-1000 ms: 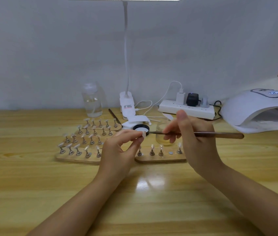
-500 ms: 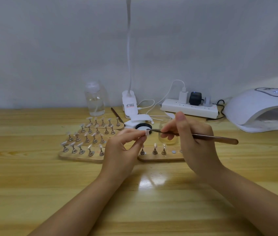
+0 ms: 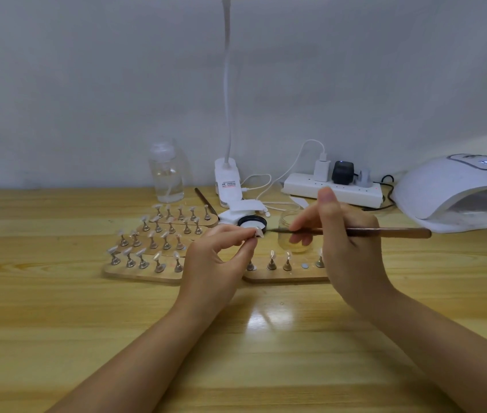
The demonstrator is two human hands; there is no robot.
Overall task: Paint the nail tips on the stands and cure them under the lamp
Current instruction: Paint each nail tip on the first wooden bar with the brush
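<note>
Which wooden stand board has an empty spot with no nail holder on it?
The front right board, between the two hands. It shows a bare round metal dot between holders; the left boards show none.

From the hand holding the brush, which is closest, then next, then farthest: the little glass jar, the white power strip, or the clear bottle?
From the right hand, in the head view:
1. Little glass jar: right behind its fingers, partly hidden by them.
2. White power strip: farther back, by the wall.
3. Clear bottle: farthest, off to the left at the back.
</note>
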